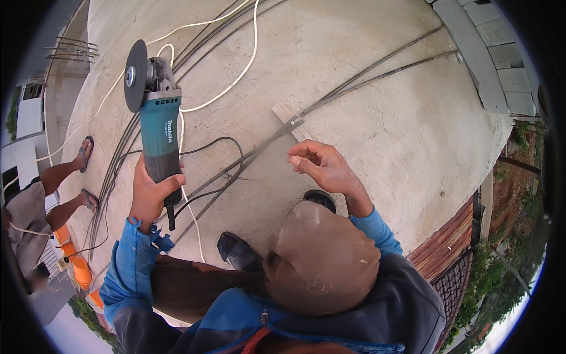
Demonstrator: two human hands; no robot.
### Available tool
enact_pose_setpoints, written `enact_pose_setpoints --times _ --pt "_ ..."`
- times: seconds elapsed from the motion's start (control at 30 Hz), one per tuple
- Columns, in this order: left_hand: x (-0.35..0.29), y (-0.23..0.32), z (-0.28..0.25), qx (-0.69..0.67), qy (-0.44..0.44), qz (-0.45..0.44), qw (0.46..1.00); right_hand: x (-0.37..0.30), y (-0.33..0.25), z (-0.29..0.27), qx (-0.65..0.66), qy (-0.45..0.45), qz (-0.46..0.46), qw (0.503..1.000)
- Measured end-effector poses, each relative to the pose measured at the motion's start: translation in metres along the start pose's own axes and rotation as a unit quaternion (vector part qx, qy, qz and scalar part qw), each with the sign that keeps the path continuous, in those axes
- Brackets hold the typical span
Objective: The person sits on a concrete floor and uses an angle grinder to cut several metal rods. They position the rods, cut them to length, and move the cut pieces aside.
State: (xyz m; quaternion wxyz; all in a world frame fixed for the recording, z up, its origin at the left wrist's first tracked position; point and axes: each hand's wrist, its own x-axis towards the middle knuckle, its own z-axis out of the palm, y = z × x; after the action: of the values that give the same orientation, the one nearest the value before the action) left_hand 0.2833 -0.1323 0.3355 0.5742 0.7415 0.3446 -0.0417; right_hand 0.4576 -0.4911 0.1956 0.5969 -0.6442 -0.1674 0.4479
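My left hand [152, 187] is wrapped round the dark rear handle of a teal angle grinder [159, 127]. The tool is held up, its dark cutting disc [136, 75] at the upper left; whether the disc spins cannot be told. My right hand [321, 165] hovers with fingers loosely curled and the thumb a little apart, nothing visible in it. Just beyond it, steel bars [268, 141] cross over a small flat block [283, 112] on the concrete. The grinder's dark cord [227, 138] loops to the right of its body.
A white cable [250, 59] snakes across the concrete slab [377, 118]. More long bars [112, 177] lie at left, near another person's sandalled foot [86, 154]. Orange objects [81, 270] stand at lower left. Grey blocks [495, 41] line the upper right. A rusty sheet roof [439, 239] lies beyond the slab's edge.
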Motion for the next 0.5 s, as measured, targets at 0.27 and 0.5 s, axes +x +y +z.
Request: enact_pose_setpoints --times 0.27,0.5 --pt "0.007 0.018 0.108 0.098 -0.044 0.047 0.993 0.033 -0.038 0.091 0.254 -0.033 -0.075 0.964" --pt "-0.014 -0.054 0.182 0.091 -0.175 0.315 0.928 -0.001 -0.004 0.039 0.386 0.133 0.023 0.912"
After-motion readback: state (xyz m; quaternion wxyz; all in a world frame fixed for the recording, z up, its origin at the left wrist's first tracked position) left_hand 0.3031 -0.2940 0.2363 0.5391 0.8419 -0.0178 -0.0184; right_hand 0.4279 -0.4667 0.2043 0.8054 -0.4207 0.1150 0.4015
